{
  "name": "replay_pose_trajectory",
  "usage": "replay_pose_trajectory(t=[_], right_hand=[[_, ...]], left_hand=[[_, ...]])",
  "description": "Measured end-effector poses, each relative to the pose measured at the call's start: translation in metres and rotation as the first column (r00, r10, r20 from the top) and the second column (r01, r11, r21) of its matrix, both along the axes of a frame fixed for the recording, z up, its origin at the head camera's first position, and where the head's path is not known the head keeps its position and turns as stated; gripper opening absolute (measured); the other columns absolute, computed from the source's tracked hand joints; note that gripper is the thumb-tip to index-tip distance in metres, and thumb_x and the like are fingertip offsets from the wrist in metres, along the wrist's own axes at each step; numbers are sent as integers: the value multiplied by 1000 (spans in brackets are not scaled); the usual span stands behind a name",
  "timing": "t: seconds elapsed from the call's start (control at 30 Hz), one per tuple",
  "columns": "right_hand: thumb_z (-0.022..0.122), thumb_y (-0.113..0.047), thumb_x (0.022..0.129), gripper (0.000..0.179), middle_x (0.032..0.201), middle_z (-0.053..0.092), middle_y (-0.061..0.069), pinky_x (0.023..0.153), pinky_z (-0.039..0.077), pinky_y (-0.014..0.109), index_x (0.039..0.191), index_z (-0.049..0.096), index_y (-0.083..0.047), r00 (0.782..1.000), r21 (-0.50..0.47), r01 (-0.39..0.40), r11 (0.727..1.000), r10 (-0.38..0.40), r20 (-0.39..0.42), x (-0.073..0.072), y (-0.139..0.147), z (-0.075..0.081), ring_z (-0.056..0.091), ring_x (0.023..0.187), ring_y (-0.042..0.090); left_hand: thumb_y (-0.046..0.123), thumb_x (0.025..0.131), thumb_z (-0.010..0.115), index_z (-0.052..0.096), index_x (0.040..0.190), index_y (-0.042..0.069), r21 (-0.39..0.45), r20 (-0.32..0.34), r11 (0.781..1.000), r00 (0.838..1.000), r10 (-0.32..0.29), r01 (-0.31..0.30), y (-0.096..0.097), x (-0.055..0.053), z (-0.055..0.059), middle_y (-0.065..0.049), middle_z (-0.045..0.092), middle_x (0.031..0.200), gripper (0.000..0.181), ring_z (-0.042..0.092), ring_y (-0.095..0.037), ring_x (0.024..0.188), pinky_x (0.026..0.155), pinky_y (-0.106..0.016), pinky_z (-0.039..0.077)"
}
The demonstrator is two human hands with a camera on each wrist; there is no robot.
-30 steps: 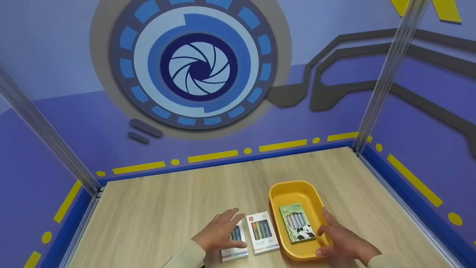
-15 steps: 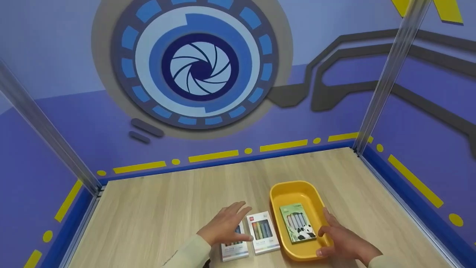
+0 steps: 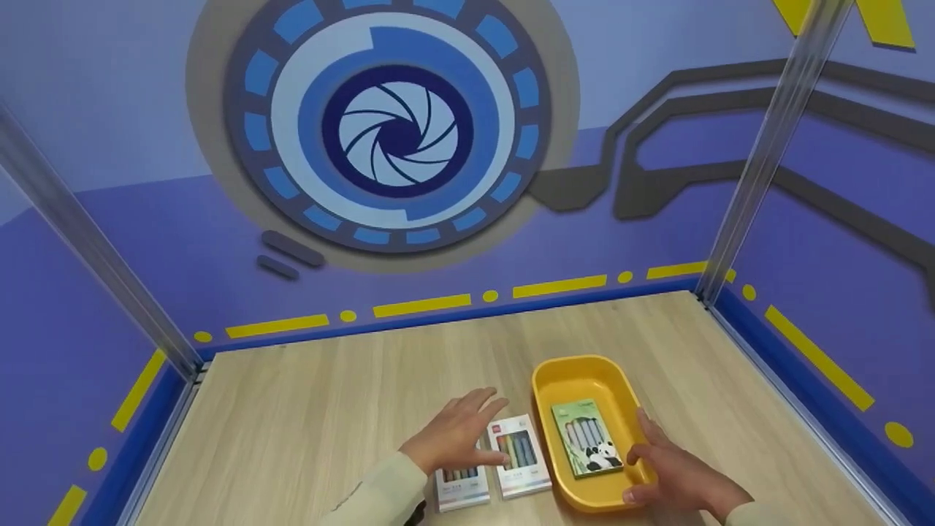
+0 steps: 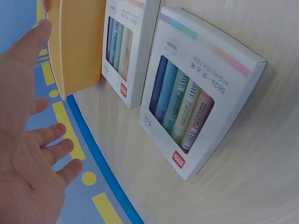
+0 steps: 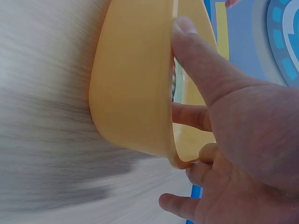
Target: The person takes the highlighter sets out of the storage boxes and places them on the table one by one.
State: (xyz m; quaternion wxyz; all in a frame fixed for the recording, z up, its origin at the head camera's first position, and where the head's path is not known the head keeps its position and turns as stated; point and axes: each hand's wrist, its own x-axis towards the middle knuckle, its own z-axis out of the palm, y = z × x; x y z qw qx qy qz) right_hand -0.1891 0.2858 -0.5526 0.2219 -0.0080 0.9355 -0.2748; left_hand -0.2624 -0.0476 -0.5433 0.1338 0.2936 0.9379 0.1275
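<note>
Fingers spread and holding nothing, the left hand (image 3: 454,436) has shifted toward the rounded yellow plastic tray (image 3: 584,383), with two white cardboard highlighter boxes (image 3: 523,467) still outside, left of it on the counter (image 3: 329,409). The right hand (image 3: 678,471) keeps its grip on the tray's right rim; inside lies a flat green panda-printed box (image 3: 584,438).

The rounded yellow-orange plastic tray (image 3: 579,380) is plain; the flat green rectangular windowed box (image 3: 587,438) pictures a black-and-white panda (image 3: 603,457). Two white rectangular cardboard boxes (image 4: 196,93) bear pastel multicoloured stripes (image 4: 205,43).
</note>
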Motion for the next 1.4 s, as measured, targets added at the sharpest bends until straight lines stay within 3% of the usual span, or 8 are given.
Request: replay_pose_trajectory(t=[0.5,0.77,1.1,1.4], right_hand=[[76,-48,62,47,153,-1,20,105,24,60,95,60,-19,999,-6,-20,1000,20,-26,-1,0,0,17,135,44],[77,-49,60,50,154,-4,15,106,21,61,97,59,-21,999,-11,30,999,-30,23,-1,-1,-1,12,137,43],[78,-49,58,49,154,-3,16,107,18,62,93,60,-20,999,-7,37,999,-37,21,-1,-1,-2,6,138,44],[77,-49,61,48,153,-2,20,105,21,62,94,59,-19,1000,-22,-2,1000,2,6,-1,0,-2,12,136,46]], left_hand=[[81,64,40,16,141,42,61,-97,990,988,-121,127,29,-3,10,14,20,151,90,22,-12,139,111,-45,27],[78,69,43,20,141,39,72,-116,985,982,-150,159,41,-4,10,15,19,150,86,23,-11,138,111,-44,28],[78,69,43,20,142,39,65,-100,985,983,-152,159,47,-2,10,15,16,151,85,22,-12,139,112,-44,27],[81,66,41,19,140,43,47,-83,992,990,-114,118,56,-1,9,14,17,152,87,24,-14,139,110,-45,29]])
